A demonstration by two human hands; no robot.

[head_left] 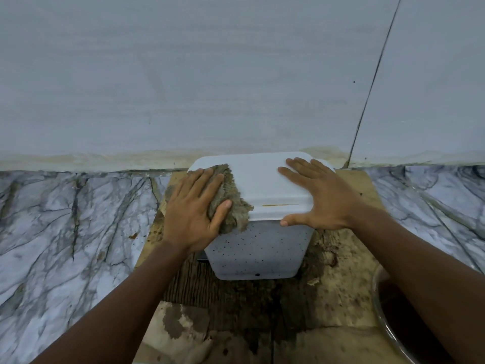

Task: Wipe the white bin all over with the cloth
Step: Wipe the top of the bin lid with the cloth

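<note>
White bin point(258, 248), one; cloth point(231, 206), one; two hands.

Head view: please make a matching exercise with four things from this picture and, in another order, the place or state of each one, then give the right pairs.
Things:
1. left hand
2. right hand
3. cloth
4. white bin

Places or states:
A. front wall dotted with dark specks
B. presses the cloth on the lid's left corner
C. flat and bare on the lid's right side
D. brownish, draped over the lid's edge

Pairs: 1-B, 2-C, 3-D, 4-A
</note>
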